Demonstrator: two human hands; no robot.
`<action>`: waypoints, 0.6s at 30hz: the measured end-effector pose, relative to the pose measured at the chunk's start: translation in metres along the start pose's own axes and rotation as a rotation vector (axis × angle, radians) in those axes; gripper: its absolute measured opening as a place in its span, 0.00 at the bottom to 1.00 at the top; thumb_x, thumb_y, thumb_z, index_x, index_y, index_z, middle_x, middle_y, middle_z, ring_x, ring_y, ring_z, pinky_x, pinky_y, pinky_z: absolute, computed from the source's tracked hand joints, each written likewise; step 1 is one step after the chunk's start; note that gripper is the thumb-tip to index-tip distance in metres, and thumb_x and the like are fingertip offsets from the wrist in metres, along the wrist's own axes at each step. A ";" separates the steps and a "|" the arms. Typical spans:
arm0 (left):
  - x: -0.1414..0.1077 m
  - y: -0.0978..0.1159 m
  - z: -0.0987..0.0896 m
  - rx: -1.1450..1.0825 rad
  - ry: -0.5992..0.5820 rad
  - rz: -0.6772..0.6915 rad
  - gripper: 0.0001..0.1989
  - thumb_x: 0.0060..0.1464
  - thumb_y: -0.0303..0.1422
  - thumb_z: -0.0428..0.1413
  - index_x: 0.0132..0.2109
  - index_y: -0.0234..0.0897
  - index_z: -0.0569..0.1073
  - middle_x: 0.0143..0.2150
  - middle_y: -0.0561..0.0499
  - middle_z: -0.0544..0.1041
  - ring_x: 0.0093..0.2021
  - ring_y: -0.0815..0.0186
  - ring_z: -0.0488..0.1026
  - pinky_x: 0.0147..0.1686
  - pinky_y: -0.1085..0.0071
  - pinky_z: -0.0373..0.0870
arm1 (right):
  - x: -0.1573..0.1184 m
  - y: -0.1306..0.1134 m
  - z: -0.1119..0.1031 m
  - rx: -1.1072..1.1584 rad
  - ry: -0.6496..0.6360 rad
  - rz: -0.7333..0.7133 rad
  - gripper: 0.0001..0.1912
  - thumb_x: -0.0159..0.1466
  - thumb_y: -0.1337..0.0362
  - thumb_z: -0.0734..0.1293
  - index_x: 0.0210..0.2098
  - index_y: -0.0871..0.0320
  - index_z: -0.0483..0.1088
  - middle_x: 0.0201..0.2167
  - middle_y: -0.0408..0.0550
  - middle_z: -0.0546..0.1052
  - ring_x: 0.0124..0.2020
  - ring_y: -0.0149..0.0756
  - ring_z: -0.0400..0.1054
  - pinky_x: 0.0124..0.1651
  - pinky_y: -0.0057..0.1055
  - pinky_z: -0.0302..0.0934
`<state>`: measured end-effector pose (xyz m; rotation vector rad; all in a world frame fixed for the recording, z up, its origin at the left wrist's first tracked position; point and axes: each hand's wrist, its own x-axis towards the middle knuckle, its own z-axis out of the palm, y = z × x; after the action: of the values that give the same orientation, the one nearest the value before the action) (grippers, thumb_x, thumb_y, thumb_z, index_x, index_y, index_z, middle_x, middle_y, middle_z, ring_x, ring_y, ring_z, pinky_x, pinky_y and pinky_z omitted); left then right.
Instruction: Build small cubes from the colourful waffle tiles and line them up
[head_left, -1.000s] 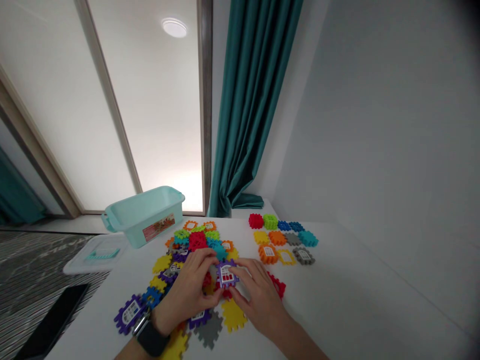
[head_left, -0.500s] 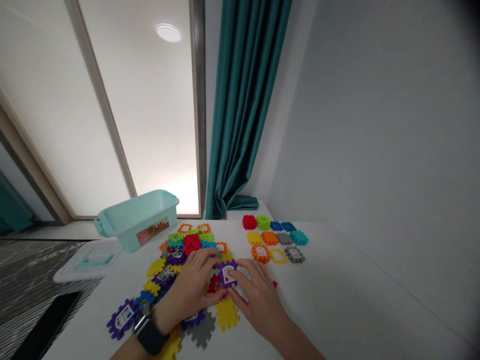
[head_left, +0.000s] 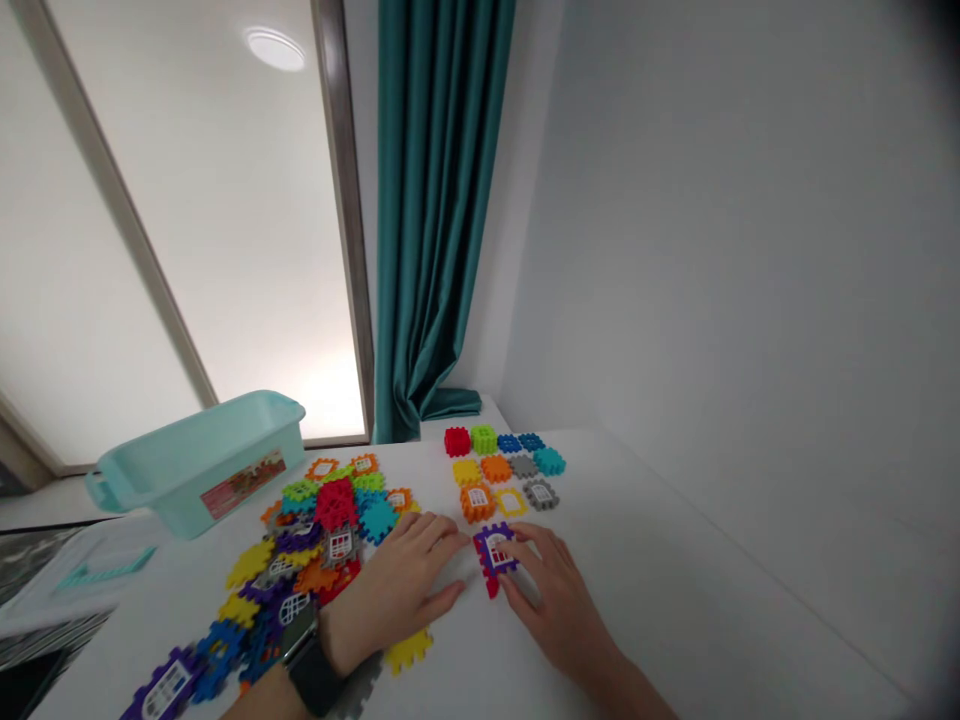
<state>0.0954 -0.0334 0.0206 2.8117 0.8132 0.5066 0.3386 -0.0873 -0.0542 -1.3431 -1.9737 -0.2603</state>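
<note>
Purple window tile (head_left: pixel 495 550) sits over a red tile (head_left: pixel 491 587)! Right hand (head_left: pixel 559 600) presses on it, grip unclear; the open, empty left hand (head_left: pixel 397 592) lies just beside on the tabletop (head_left: pixel 675 590).

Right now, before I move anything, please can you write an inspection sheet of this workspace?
Surface: white table, tiles lying on it.
Job's things: purple window tile, red piece showing beneath it.
Clutter: mixed heap of plastic tiles; tile rows beyond; mint plastic bin; pale plastic lid.
Hands: right hand, fingers on the purple tile; left hand beside it, apparently not touching; wristwatch on that wrist.
Cables: nothing seen.
Surroundings: teal curtain, grey wall, bright frosted panel.
</note>
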 end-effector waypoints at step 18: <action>0.079 0.049 0.068 0.032 -0.189 0.227 0.25 0.59 0.44 0.61 0.59 0.39 0.70 0.65 0.41 0.70 0.63 0.49 0.67 0.64 0.53 0.60 | -0.052 0.082 -0.052 -0.117 -0.209 0.288 0.15 0.66 0.67 0.65 0.51 0.48 0.75 0.51 0.50 0.78 0.53 0.45 0.72 0.56 0.48 0.66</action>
<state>0.2067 -0.0366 -0.0087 2.9413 0.4734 0.2529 0.4439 -0.1170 -0.0698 -1.7703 -1.9229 -0.1029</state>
